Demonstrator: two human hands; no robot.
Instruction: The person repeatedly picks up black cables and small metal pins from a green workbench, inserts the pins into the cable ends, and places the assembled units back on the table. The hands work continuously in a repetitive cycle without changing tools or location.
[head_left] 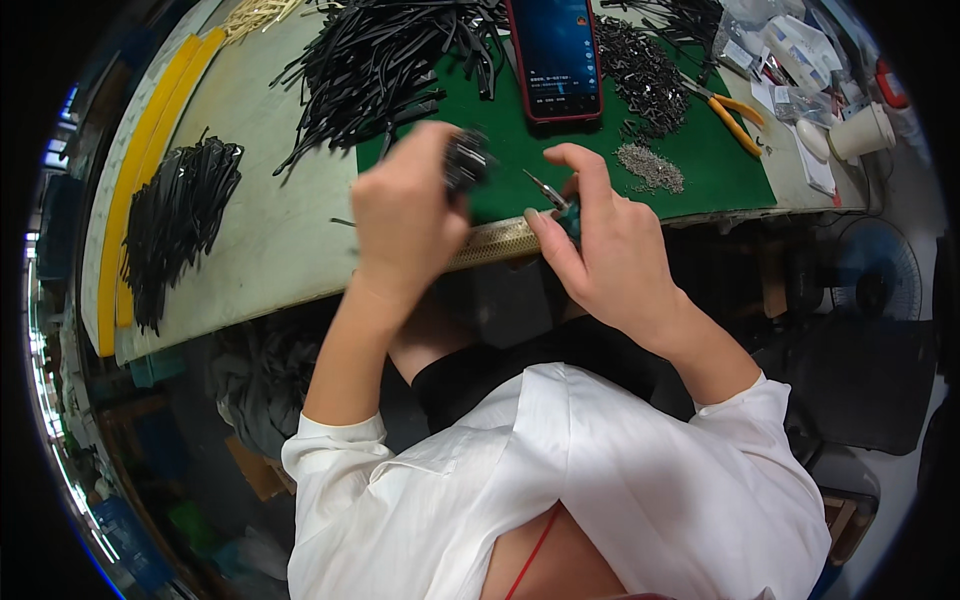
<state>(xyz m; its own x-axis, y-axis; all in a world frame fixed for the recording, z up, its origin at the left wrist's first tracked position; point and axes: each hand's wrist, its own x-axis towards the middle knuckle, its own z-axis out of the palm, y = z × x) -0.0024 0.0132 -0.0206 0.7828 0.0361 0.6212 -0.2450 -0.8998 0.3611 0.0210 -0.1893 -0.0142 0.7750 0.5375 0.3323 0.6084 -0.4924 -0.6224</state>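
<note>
My left hand (405,215) is closed and blurred by motion above the near edge of the table. Its fingers grip a bunch of glossy black pieces (465,162), too smeared to make out singly. To its right, my right hand (610,230) holds a small screwdriver (551,192) with a thin metal tip and a dark teal grip. The tip points up and left, apart from the black pieces. My right index finger is raised and bent; the thumb lies along the tool. Beyond the hands, a big heap of slim black strips (380,70) covers part of the green mat (515,150).
A phone (555,60) with a lit screen stands beyond my hands. Right of it lie small black parts (648,80), tiny silver pieces (650,168) and orange-handled pliers (735,120). A white cup (862,132) lies farther right. At left, more black strips (185,220) lie beside yellow bars (135,170).
</note>
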